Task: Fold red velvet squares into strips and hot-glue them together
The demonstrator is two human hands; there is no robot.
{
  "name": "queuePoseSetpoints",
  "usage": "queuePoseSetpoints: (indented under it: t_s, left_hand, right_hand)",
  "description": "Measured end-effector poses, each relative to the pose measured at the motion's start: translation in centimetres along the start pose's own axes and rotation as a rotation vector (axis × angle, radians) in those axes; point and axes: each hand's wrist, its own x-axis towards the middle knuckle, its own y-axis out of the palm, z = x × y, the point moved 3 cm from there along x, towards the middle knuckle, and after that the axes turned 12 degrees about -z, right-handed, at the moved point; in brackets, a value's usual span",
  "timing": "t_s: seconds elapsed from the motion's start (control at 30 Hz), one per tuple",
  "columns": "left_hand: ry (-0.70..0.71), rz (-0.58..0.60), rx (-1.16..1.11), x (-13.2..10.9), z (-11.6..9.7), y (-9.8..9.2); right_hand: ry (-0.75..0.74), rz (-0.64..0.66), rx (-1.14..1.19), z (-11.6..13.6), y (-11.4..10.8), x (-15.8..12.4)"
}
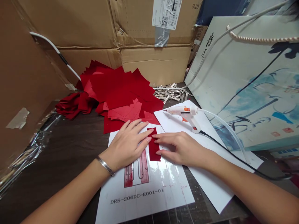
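Head view: a **left hand** [127,146] and a **right hand** [181,147], both open and flat with fingers extended, reach toward each other across a **narrow rectangular red felt strip** [153,144]. Their fingertips meet its long edges from either side; at this angle, a light pinch cannot be told from simple contact. The strip lies on the upper part of a **glossy white printed template sheet** [144,193], which carries a red-and-white outline drawing and the code DRS-206DC-E001-01. Its long axis runs roughly away from the wearer, its far end pointing toward a **loose pile of red felt pieces** [121,90].

To the right, a **white-and-orange hot glue gun** [184,116] lies on its side on a **white paper sheet** [210,161], its nozzle pointing left toward the pile. Its **black power cord** [238,158] trails to the lower right. Beyond lies a **heap of silver metal hair clips** [169,93].

Risks: the glossy surface could let the strip slide if finger pressure is uneven. If hot, the nearby nozzle could mark felt or skin, and a snagged cord could drag the gun.
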Motion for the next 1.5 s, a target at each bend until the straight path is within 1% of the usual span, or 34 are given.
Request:
queuePoseSetpoints:
  t_s: [0.23,0.7,0.9,1.07,1.17,1.3,1.5]
  left_hand:
    - [0.013,-0.050,0.004,0.1,-0.3,-0.4]
    - [-0.006,-0.046,-0.022,-0.1,-0.3,-0.2]
    - [0.017,-0.082,-0.047,0.0,-0.3,-0.4]
    - [0.101,-0.108,-0.104,0.1,-1.0,-0.8]
    - [0.105,-0.122,-0.106,0.1,-1.1,-0.9]
    - [0.091,-0.114,-0.089,0.1,-0.9,-0.8]
    - [0.064,-0.084,-0.098,0.1,-1.0,-1.0]
  right_hand:
    - [0.003,0.004,-0.001,0.0,-0.1,0.0]
    - [0.003,-0.006,-0.010,0.1,-0.1,0.0]
    - [0.006,0.011,-0.012,0.0,0.0,0.0]
    - [0.004,-0.001,-0.004,-0.1,0.0,0.0]
    - [-0.001,-0.003,0.000,-0.1,-0.1,0.0]
    - [-0.030,-0.016,0.012,0.0,-0.1,0.0]
    - [-0.133,-0.065,0.067,0.0,-0.3,-0.3]
